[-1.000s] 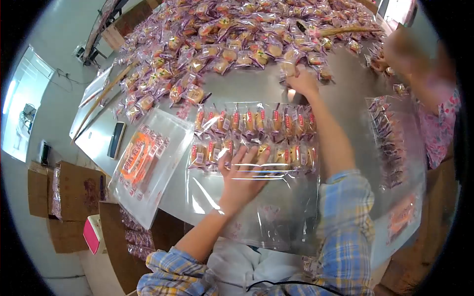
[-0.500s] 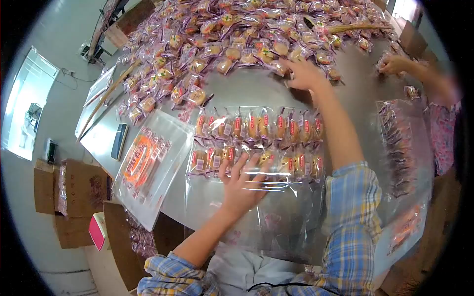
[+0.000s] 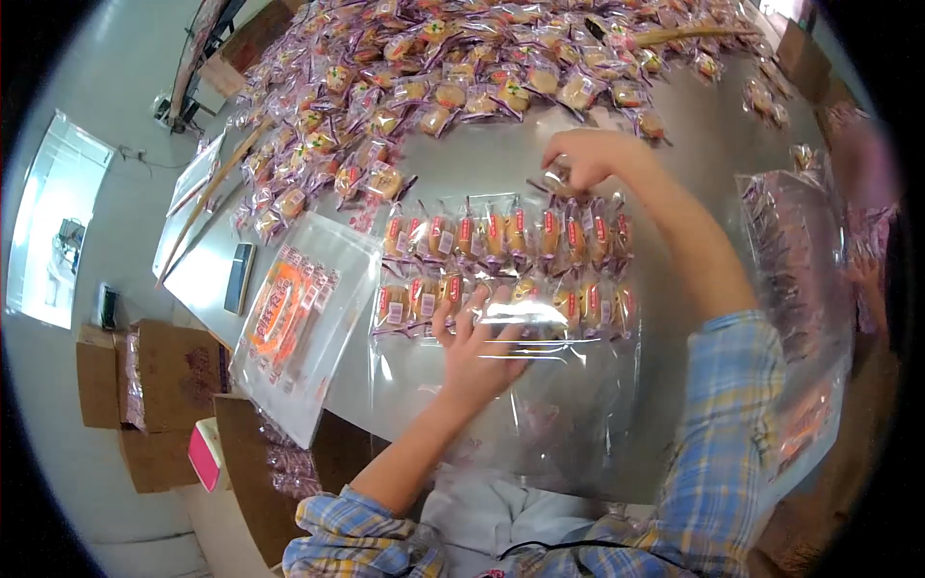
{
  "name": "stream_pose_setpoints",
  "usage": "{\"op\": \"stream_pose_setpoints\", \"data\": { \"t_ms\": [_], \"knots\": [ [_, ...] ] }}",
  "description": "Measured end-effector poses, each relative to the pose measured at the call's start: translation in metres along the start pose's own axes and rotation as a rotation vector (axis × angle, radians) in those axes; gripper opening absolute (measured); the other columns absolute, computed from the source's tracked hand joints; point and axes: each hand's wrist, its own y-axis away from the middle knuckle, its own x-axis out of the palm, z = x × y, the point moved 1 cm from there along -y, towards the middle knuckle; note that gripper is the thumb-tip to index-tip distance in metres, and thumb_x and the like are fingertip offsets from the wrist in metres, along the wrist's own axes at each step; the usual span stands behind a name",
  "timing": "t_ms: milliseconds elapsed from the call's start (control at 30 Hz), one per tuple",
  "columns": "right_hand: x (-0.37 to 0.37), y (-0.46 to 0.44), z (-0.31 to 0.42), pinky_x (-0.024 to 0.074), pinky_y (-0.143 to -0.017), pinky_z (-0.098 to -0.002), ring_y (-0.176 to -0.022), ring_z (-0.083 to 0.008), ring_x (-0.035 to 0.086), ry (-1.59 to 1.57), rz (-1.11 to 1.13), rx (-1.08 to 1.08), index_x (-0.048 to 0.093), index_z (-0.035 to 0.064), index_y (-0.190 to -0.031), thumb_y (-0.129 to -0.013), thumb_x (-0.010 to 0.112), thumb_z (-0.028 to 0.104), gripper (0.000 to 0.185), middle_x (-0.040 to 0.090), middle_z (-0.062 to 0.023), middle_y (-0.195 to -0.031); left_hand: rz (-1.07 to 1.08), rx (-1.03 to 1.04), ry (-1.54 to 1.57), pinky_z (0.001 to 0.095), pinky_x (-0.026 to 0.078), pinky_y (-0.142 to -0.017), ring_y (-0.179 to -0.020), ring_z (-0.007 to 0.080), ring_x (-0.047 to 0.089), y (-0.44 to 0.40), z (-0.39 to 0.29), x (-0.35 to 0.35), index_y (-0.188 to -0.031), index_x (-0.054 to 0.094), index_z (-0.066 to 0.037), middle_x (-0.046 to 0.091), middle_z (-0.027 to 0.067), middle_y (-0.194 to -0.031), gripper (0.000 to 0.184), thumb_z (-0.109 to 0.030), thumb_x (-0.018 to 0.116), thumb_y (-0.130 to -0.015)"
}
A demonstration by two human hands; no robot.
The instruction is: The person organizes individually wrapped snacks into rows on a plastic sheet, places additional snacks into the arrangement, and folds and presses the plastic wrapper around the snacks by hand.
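Two rows of individually wrapped pastries (image 3: pixel 496 236) stand on edge inside a large clear plastic bag (image 3: pixel 568 405) on the metal table. My left hand (image 3: pixel 479 352) lies on the bag over the lower row, fingers spread. Just above the upper row, my right hand (image 3: pixel 595 157) pinches a single wrapped pastry (image 3: pixel 556 179) between thumb and fingers. Behind it spreads a big heap of loose wrapped pastries (image 3: pixel 453 72); a few sit along its near edge.
Flat printed plastic bags (image 3: pixel 289 318) are stacked at the left, near a dark flat device (image 3: pixel 240 277). A wooden stick (image 3: pixel 207 202) borders the heap. Another filled bag (image 3: pixel 785 260) lies at right beside a blurred person. Cardboard boxes (image 3: pixel 173 376) stand lower left.
My right hand has drawn back from the heap's edge toward the upper row, now with a wrapped pastry. My left hand stays on the bag. The other person's hand has left the heap's right side.
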Motion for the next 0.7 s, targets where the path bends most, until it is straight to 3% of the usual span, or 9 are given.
{"op": "stream_pose_setpoints", "data": {
  "t_ms": [33,133,167,267,300,400,567,667,700],
  "knots": [
    [-0.011,0.013,0.002,0.0565,-0.081,-0.0407,-0.097,-0.03,0.072,0.003,0.132,0.141,0.072,0.007,-0.128,-0.068,0.087,0.03,0.066,0.075,-0.0181,-0.11,0.004,-0.001,-0.015,0.0543,0.019,-0.12,-0.134,0.0257,0.052,-0.001,-0.001,0.001,-0.14,0.066,-0.03,0.062,0.0033,-0.138,0.07,-0.041,0.086,-0.075],
    [-0.023,0.04,-0.018,0.0588,-0.077,-0.0406,-0.086,-0.0257,0.072,-0.043,-0.114,0.074,0.07,0.0048,-0.11,-0.064,0.088,0.027,0.055,0.074,-0.0135,-0.093,0.011,-0.02,-0.006,0.0537,0.018,-0.12,-0.134,0.026,0.052,-0.006,-0.006,0.0,-0.141,0.066,-0.03,0.062,0.0041,-0.139,0.074,-0.039,0.088,-0.072],
    [-0.015,0.033,-0.042,0.0573,-0.072,-0.0412,-0.08,-0.024,0.07,-0.164,-0.378,0.109,0.066,0.001,-0.099,-0.063,0.095,0.04,0.06,0.071,-0.0116,-0.086,0.015,-0.021,0.0,0.0537,0.018,-0.12,-0.134,0.0261,0.052,-0.006,-0.005,0.0,-0.141,0.066,-0.03,0.061,0.0043,-0.139,0.075,-0.039,0.089,-0.071],
    [-0.034,0.034,-0.025,0.0564,-0.073,-0.0413,-0.082,-0.0231,0.07,-0.739,-0.646,0.502,0.067,-0.003,-0.098,-0.065,0.096,0.055,0.073,0.072,-0.0116,-0.089,0.008,-0.026,0.006,0.055,0.018,-0.12,-0.134,0.0266,0.052,-0.006,-0.004,0.002,-0.142,0.066,-0.03,0.061,0.0043,-0.14,0.078,-0.039,0.09,-0.068],
    [-0.04,0.036,-0.017,0.0572,-0.082,-0.0404,-0.094,-0.0252,0.071,-0.772,-0.69,0.555,0.067,-0.0076,-0.104,-0.061,0.094,0.069,0.091,0.074,-0.0151,-0.101,0.016,-0.03,0.0,0.0554,0.018,-0.12,-0.134,0.0267,0.052,-0.007,-0.005,0.0,-0.141,0.066,-0.03,0.061,0.0043,-0.139,0.076,-0.038,0.09,-0.069],
    [-0.008,-0.005,-0.051,0.0572,-0.089,-0.0403,-0.1,-0.0286,0.073,-0.718,-1.063,0.684,0.069,-0.0095,-0.113,-0.058,0.094,0.069,0.099,0.075,-0.0183,-0.109,0.045,-0.034,-0.007,0.0552,0.02,-0.118,-0.133,0.0268,0.053,-0.009,-0.006,-0.003,-0.139,0.067,-0.029,0.062,0.0046,-0.138,0.07,-0.038,0.087,-0.073],
    [0.009,-0.035,-0.067,0.0556,-0.093,-0.0442,-0.107,-0.0341,0.073,-0.67,-0.837,0.55,0.072,-0.0094,-0.116,-0.056,0.094,0.069,0.101,0.074,-0.0244,-0.118,0.018,-0.014,-0.021,0.0551,0.022,-0.118,-0.133,0.027,0.052,-0.009,-0.003,0.001,-0.137,0.068,-0.027,0.063,0.0052,-0.137,0.066,-0.038,0.086,-0.074],
    [0.005,-0.037,-0.054,0.0557,-0.089,-0.0442,-0.104,-0.0326,0.073,-0.542,-0.777,0.658,0.072,-0.0055,-0.122,-0.056,0.094,0.066,0.1,0.076,-0.0212,-0.115,0.021,-0.023,-0.027,0.0547,0.022,-0.118,-0.133,0.0267,0.052,-0.007,-0.006,-0.002,-0.136,0.069,-0.027,0.064,0.0043,-0.136,0.066,-0.039,0.086,-0.074],
    [0.007,-0.04,-0.054,0.0566,-0.085,-0.0429,-0.094,-0.031,0.075,-0.477,-0.865,0.648,0.077,-0.0013,-0.11,-0.058,0.095,0.06,0.083,0.078,-0.0179,-0.102,0.004,-0.012,-0.027,0.0546,0.022,-0.118,-0.133,0.0266,0.052,-0.006,-0.004,0.002,-0.135,0.069,-0.026,0.064,0.0041,-0.137,0.066,-0.04,0.087,-0.073]
  ]
}}
